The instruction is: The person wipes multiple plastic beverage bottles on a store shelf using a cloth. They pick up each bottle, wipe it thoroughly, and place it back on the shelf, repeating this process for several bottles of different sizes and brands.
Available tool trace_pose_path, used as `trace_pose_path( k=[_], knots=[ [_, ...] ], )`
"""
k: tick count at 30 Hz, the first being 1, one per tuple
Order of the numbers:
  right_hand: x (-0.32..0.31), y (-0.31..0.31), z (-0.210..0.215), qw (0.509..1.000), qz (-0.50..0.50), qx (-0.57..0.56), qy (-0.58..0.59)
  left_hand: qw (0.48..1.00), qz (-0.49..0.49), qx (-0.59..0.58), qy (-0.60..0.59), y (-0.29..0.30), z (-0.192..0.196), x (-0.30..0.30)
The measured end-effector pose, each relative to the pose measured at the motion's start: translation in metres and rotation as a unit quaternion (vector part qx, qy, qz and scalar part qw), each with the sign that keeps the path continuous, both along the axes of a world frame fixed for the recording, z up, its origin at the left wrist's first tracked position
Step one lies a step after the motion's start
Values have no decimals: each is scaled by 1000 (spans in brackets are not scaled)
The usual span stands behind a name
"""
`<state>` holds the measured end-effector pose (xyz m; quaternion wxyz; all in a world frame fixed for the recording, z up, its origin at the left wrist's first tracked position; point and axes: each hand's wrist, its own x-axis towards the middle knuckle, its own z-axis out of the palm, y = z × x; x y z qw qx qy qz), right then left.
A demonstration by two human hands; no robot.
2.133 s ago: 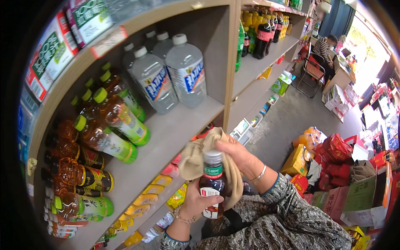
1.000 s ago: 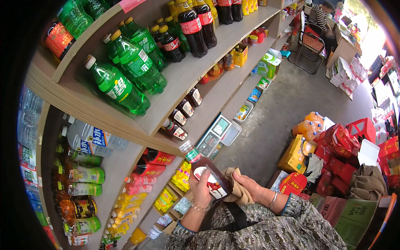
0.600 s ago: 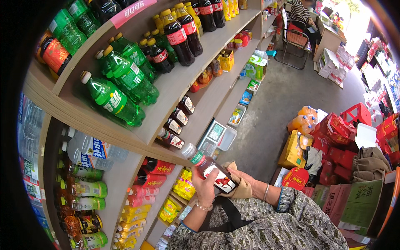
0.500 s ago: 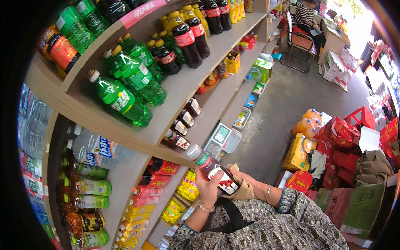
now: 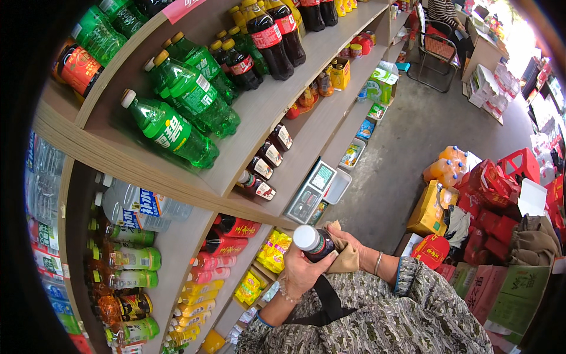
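My left hand (image 5: 302, 270) grips a small dark bottle with a white cap (image 5: 315, 242) in front of my chest. My right hand (image 5: 352, 243) presses a beige cloth (image 5: 344, 258) against the side of that bottle. Both hands are close together beside a wooden shelf unit (image 5: 250, 127). On the shelf just above the bottle lie three similar small dark bottles (image 5: 262, 171), and a weighing scale (image 5: 312, 190) sits next to them.
Green soda bottles (image 5: 177, 118) and dark cola bottles (image 5: 271, 35) fill the upper shelf. Water and juice bottles (image 5: 132, 236) stand lower left. Red and yellow boxes (image 5: 471, 200) are piled on the floor at right. A metal chair (image 5: 433, 53) stands farther back.
My view swung from a lower shelf of water bottles to the shelf with green soda. The bottle has stayed in my left hand, with the cloth moving from over its top to its side.
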<state>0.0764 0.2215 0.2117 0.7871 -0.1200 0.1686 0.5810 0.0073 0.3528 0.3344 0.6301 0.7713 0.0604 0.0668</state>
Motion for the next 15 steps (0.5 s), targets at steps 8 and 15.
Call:
trace_pose_path(
  k=[8, 15],
  knots=[
    [4, 0, -6, 997, -19, -72, -2, 991, 2, 134, 17, 5, 1, -4],
    [7, 1, 2, 995, 25, -100, 16, 992, 74, 103, -12, 5, -2, -3]
  ],
)
